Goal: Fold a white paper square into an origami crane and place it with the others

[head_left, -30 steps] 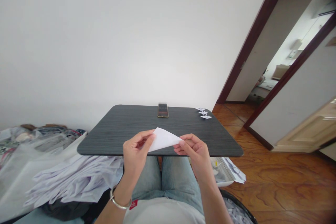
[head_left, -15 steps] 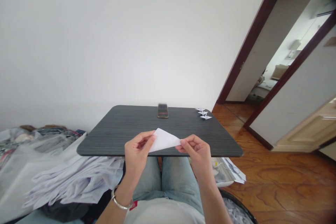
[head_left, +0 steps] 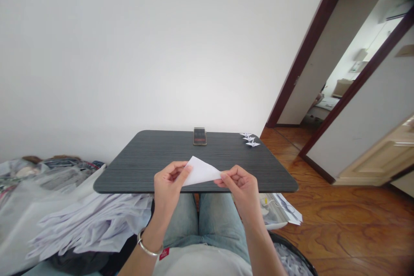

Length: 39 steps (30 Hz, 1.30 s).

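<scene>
A white sheet of paper folded into a triangle is held up over the front edge of the dark table. My left hand pinches its left side between thumb and fingers; a silver bangle circles that wrist. At the pointed right corner, my right hand grips the paper with thumb and bent fingers. Several small white folded paper cranes stand in a row at the table's back right corner.
A phone-like device stands upright at the table's back edge, by the white wall. Piled white cloth or paper lies left of my legs. Below right are a white tray and a dark-rimmed bin of paper scraps.
Hardly anything differs. Both hands keep their hold on the folded paper, and the whole view has shifted very slightly.
</scene>
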{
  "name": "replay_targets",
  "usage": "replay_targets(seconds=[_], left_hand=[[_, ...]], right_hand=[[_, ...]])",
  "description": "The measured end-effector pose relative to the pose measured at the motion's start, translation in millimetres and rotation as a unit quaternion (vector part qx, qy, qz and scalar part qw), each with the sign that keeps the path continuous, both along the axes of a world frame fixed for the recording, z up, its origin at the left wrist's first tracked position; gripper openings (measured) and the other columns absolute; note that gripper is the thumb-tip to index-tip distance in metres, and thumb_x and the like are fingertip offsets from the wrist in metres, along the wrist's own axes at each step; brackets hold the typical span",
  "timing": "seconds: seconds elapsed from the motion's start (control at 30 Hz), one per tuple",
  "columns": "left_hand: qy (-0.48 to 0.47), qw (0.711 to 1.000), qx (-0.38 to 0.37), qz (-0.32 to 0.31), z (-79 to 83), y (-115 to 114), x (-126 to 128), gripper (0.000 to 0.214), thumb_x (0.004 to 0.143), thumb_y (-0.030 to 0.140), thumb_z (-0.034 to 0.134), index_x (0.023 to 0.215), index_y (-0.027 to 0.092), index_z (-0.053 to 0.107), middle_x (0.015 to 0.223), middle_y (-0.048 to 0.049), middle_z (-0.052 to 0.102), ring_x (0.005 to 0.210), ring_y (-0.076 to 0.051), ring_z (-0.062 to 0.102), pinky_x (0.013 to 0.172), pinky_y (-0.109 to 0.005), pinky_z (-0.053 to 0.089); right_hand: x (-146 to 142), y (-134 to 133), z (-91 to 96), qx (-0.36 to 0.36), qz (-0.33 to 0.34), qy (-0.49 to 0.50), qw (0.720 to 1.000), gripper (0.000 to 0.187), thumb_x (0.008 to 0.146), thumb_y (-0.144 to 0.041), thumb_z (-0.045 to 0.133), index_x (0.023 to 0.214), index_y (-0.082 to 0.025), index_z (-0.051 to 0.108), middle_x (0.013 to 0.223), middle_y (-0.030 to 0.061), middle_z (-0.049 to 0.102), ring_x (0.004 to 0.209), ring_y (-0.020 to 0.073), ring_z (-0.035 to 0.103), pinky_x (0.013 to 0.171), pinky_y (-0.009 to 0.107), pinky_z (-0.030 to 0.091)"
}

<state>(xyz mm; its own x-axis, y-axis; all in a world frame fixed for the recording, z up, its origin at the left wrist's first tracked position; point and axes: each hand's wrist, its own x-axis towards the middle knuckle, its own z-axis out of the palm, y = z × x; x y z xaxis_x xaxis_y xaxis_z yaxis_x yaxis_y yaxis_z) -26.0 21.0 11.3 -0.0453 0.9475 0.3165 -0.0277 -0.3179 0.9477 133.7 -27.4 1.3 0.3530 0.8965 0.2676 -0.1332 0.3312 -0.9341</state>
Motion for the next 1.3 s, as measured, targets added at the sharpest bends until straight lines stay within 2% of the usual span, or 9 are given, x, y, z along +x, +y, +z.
replay_targets(seconds=[0.13, 0.3, 0.37, 0.43, 0.57, 0.9, 1.1, 1.3], left_hand=[[0.015, 1.000, 0.013, 0.019, -0.2, -0.6, 0.3, 0.019, 0.068, 0.032, 0.069, 0.071, 0.013, 0.068, 0.066, -0.0042, 0.071, 0.057, -0.014, 0.063, 0.050, -0.020, 0.048], [0.037, 0.995, 0.052, 0.078, 0.3, -4.2, 1.5, 0.017, 0.069, 0.031, 0.068, 0.071, 0.015, 0.068, 0.066, -0.0024, 0.070, 0.060, -0.015, 0.064, 0.055, -0.021, 0.050], [0.039, 0.993, 0.062, 0.087, -0.3, -5.5, 2.0, 0.016, 0.069, 0.031, 0.067, 0.071, 0.015, 0.068, 0.066, -0.0020, 0.070, 0.061, -0.015, 0.064, 0.057, -0.021, 0.050], [0.044, 0.992, 0.074, 0.089, -1.6, -6.4, 2.3, 0.015, 0.070, 0.031, 0.067, 0.071, 0.016, 0.068, 0.067, -0.0016, 0.070, 0.063, -0.015, 0.064, 0.059, -0.022, 0.051], [0.059, 0.989, 0.094, 0.094, -4.7, -7.1, 2.3, 0.013, 0.071, 0.030, 0.066, 0.071, 0.016, 0.069, 0.068, -0.0010, 0.070, 0.064, -0.014, 0.065, 0.061, -0.021, 0.051], [0.044, 0.994, 0.060, 0.084, -0.9, -6.2, 3.3, 0.013, 0.069, 0.029, 0.068, 0.070, 0.016, 0.069, 0.065, -0.0005, 0.070, 0.060, -0.014, 0.064, 0.057, -0.020, 0.050], [0.021, 0.996, 0.043, 0.078, 0.8, -5.8, 2.6, 0.014, 0.067, 0.029, 0.069, 0.070, 0.015, 0.068, 0.064, -0.0015, 0.070, 0.058, -0.014, 0.063, 0.054, -0.020, 0.049], [-0.005, 0.997, 0.031, 0.077, -0.5, -2.7, 1.8, 0.016, 0.065, 0.030, 0.070, 0.069, 0.014, 0.068, 0.063, -0.0018, 0.070, 0.056, -0.014, 0.062, 0.050, -0.019, 0.047]], right_hand=[[-3.3, -1.3, 3.3, 0.009, -0.001, 0.024, 1.000, 0.021, 0.070, -0.032, 0.072, 0.074, -0.017, 0.057, 0.061, 0.0019, 0.071, 0.059, 0.0163, 0.069, 0.055, 0.023, 0.056], [-2.2, 0.4, 3.7, 0.008, -0.012, 0.068, 0.998, 0.030, 0.073, -0.038, 0.067, 0.092, -0.018, 0.057, 0.076, 0.0050, 0.073, 0.063, 0.0189, 0.071, 0.055, 0.026, 0.057], [0.2, 2.3, 2.7, -0.002, 0.005, 0.069, 0.998, 0.030, 0.075, -0.043, 0.063, 0.090, -0.017, 0.059, 0.074, 0.0054, 0.073, 0.060, 0.0178, 0.070, 0.052, 0.024, 0.056], [2.4, 4.2, 1.9, -0.020, 0.035, 0.049, 0.998, 0.031, 0.077, -0.046, 0.060, 0.079, -0.016, 0.062, 0.066, 0.0054, 0.072, 0.052, 0.0156, 0.068, 0.048, 0.022, 0.054], [3.1, 6.2, 2.2, -0.042, 0.059, 0.032, 0.997, 0.035, 0.071, -0.048, 0.066, 0.060, -0.016, 0.058, 0.057, 0.0046, 0.070, 0.044, 0.0128, 0.063, 0.044, 0.020, 0.052], [0.5, 5.4, -2.8, -0.028, 0.022, 0.014, 0.999, 0.030, 0.075, -0.043, 0.065, 0.062, -0.015, 0.060, 0.057, 0.0032, 0.070, 0.046, 0.0110, 0.063, 0.045, 0.018, 0.052], [1.4, 7.4, -3.7, -0.025, 0.008, 0.006, 1.000, 0.035, 0.077, -0.046, 0.062, 0.062, -0.015, 0.059, 0.055, 0.0037, 0.069, 0.045, 0.0120, 0.063, 0.044, 0.020, 0.052], [6.3, 5.1, -1.7, -0.014, -0.005, -0.001, 1.000, 0.035, 0.080, -0.048, 0.057, 0.070, -0.015, 0.061, 0.059, 0.0034, 0.069, 0.048, 0.0115, 0.063, 0.046, 0.019, 0.052]])
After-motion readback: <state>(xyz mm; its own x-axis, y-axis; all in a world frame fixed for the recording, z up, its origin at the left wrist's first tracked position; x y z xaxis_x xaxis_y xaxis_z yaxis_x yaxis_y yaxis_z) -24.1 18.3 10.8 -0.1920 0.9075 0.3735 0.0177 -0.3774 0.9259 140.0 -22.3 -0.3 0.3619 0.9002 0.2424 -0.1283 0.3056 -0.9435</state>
